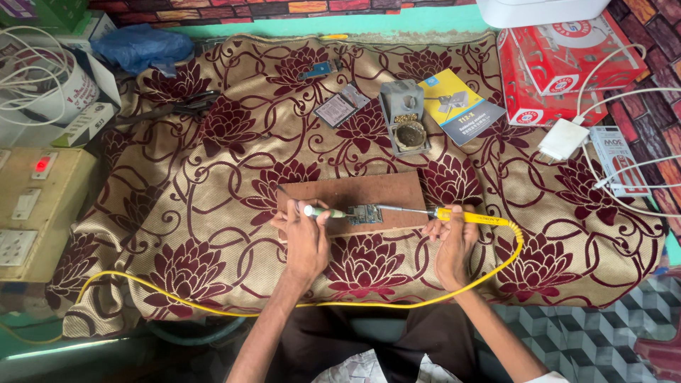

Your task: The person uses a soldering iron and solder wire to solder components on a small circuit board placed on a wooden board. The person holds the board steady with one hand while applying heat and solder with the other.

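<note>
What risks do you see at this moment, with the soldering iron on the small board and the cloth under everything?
1. The soldering iron in the right hand works just above a patterned cloth; only a wooden board shields it, so a slip might scorch the fabric.
2. The left hand holds a tool against the circuit board, so its fingers sit near the hot tip.
3. The yellow cord loops across the lap and may snag.
</note>
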{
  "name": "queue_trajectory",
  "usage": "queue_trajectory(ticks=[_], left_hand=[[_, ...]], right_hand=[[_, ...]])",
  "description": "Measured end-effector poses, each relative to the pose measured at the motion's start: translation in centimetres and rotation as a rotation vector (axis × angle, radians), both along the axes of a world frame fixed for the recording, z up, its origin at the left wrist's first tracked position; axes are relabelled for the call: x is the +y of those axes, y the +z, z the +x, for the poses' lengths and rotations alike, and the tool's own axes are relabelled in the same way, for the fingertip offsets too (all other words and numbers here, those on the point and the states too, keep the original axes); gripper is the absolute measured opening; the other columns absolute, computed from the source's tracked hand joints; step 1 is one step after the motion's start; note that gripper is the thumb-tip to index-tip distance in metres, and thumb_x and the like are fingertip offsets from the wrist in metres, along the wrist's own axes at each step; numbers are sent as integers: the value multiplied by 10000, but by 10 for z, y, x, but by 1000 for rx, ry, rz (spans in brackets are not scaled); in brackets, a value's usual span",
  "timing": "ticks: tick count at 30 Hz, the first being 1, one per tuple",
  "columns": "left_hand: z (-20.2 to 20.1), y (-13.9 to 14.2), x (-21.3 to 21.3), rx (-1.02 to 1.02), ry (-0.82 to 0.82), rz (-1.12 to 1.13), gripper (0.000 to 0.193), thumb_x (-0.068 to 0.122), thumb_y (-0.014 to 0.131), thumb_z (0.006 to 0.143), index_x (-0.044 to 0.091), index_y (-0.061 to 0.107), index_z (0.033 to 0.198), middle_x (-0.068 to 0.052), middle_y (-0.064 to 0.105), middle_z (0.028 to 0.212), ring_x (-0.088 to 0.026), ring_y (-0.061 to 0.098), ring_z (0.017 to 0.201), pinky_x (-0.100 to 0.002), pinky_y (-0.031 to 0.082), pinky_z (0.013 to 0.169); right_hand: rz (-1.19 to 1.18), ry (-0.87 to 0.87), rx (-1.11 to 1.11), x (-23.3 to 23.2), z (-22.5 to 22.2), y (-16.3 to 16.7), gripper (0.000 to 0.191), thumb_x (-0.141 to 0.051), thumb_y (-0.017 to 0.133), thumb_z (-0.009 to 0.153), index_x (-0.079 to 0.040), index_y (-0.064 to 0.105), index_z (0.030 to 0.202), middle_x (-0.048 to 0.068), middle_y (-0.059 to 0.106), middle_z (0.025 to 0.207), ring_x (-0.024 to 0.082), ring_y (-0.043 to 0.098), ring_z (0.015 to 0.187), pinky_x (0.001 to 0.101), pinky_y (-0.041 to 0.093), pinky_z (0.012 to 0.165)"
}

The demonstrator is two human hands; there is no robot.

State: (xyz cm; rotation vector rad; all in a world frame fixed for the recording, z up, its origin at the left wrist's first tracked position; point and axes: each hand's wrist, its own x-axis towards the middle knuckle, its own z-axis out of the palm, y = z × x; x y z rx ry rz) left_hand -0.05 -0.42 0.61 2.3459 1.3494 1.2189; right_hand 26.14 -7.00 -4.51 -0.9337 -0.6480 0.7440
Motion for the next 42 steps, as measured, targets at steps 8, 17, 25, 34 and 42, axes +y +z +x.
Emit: queue_trajectory(ticks=[8,17,25,34,42], left_hand=[[0,6,-2,-16,-2,-22,211,202,461,1057,43,600,1045,-100,563,909,-254,429,924,-459,218,854],[-3,-2,2,12,23,-16,215,201,443,1063,69,613,1071,-101,520,905,-246,407,940,-447,217,892],[-4,-3,2,4,23,-43,218,196,445,1063,72,622,1092,-106,506,919,-247,414,959,-459,214,921],[-3,-5,0,69,5,42,191,165,475,1027,43,601,1104,-137,551,1004,-309,442,1020,-505,225,915],[0,-1,-2,-19,2,-28,212,207,464,1046,51,598,1098,-117,577,946,-292,471,984,-501,233,873]], right_hand=[[-26,3,32,-1,-1,0,216,-257,499,1106,-54,507,1035,50,510,678,148,519,573,293,482,587],[-8,-8,58,0,-4,4,244,-283,520,1080,-53,552,1005,38,513,654,140,532,547,269,458,520],[68,-32,25,-3,-9,12,244,-228,596,1091,-68,495,936,26,480,669,119,505,538,263,444,495],[-14,62,120,-9,-3,27,98,-172,537,1018,-93,502,1064,43,508,698,94,483,496,225,342,388],[-85,218,-106,-11,23,24,104,-118,556,1032,-59,532,1114,174,664,864,86,486,469,193,299,370]])
